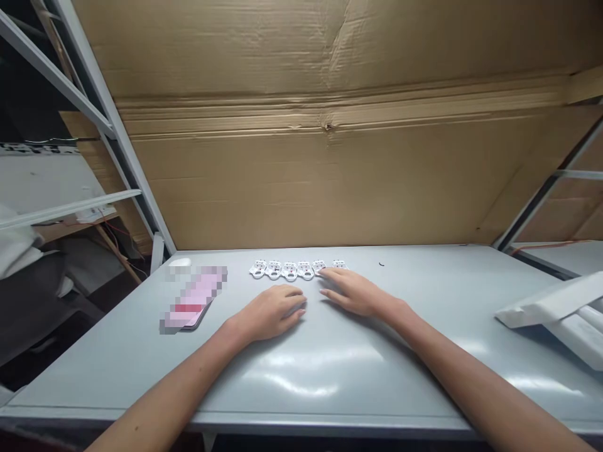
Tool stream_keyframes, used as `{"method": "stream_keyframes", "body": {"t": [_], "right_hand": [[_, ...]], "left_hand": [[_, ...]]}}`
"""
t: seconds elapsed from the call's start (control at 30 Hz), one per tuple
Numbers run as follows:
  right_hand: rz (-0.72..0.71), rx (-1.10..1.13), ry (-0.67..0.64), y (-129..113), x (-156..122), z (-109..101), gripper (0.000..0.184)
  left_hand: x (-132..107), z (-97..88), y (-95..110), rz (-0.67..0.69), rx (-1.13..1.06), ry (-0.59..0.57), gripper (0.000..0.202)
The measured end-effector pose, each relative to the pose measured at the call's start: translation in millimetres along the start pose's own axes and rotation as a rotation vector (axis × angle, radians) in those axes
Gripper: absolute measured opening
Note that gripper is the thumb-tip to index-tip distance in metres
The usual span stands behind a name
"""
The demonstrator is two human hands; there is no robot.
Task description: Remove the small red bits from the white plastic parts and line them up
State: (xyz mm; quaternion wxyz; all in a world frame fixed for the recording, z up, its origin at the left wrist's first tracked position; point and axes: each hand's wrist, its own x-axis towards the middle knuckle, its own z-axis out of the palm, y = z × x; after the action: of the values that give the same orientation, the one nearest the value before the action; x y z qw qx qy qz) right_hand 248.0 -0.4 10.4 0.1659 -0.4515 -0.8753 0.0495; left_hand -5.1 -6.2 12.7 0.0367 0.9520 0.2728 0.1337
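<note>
A row of several small white perforated parts [289,270] lies end to end across the far part of the grey table [301,383]. They look like plastic, with small dark and red marks on them. My right hand [351,292] rests palm down with spread fingers, its fingertips on or just over the right end of the row and holding nothing. My left hand [271,312] lies on the tabletop just in front of the row, with its fingers loosely curled. It holds nothing and stands apart from the parts.
A pixelated pink-and-white flat object, perhaps a phone [193,298], lies left of my left hand, with a small white object [179,262] behind it. White foam packing pieces [551,314] lie at the right. Corrugated cardboard [301,132] stands behind the table, between metal shelf uprights [120,144].
</note>
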Motion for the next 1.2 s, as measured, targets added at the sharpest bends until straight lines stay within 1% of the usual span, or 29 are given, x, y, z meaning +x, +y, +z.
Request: {"method": "stream_keyframes", "body": {"t": [0.1,0.13,0.23,0.33,0.47,0.53,0.6,0.67,0.8,0.9,1.0,1.07,1.13,1.2], "right_hand": [[0.067,-0.043,0.080,14,0,3,0.040],[0.095,-0.059,0.088,18,0,4,0.041],[0.147,-0.104,0.030,28,-2,7,0.044],[0.158,-0.117,-0.019,28,-4,6,0.045],[0.143,-0.093,-0.005,20,-6,-2,0.037],[0.151,-0.084,0.025,19,-6,-5,0.035],[0.159,-0.093,0.052,21,-6,-6,0.039],[0.156,-0.085,0.045,26,-7,-5,0.041],[0.197,-0.010,-0.006,35,-11,-5,0.036],[0.226,0.005,0.016,37,-15,-12,0.035],[0.213,0.022,0.068,29,-17,-19,0.039],[0.159,0.044,0.098,17,-16,-19,0.041],[0.074,0.072,0.103,2,-13,-13,0.041],[-0.021,0.079,0.071,-13,-9,-2,0.038]], "left_hand": [[0,-0.4,-1,-0.004,0.002,-0.005,0.025],[0,-0.5,-1,-0.006,0.001,-0.008,0.025],[1,-0.2,0,-0.009,-0.003,-0.023,0.026],[0,1.3,1,-0.019,0.015,-0.039,0.031],[0,2.9,1,-0.031,0.042,-0.065,0.036],[0,3.0,1,-0.037,0.043,-0.072,0.036],[0,2.9,1,-0.042,0.042,-0.072,0.036],[-1,2.7,0,-0.040,0.035,-0.069,0.037],[-1,2.6,0,-0.030,0.006,-0.056,0.037],[-1,3.2,0,-0.041,0.010,-0.047,0.035],[-1,5.0,0,-0.055,0.033,-0.046,0.033],[-2,6.4,-2,-0.060,0.039,-0.037,0.032],[-2,7.3,-4,-0.063,0.047,-0.021,0.031],[-2,7.5,-5,-0.066,0.061,-0.006,0.028]]}}
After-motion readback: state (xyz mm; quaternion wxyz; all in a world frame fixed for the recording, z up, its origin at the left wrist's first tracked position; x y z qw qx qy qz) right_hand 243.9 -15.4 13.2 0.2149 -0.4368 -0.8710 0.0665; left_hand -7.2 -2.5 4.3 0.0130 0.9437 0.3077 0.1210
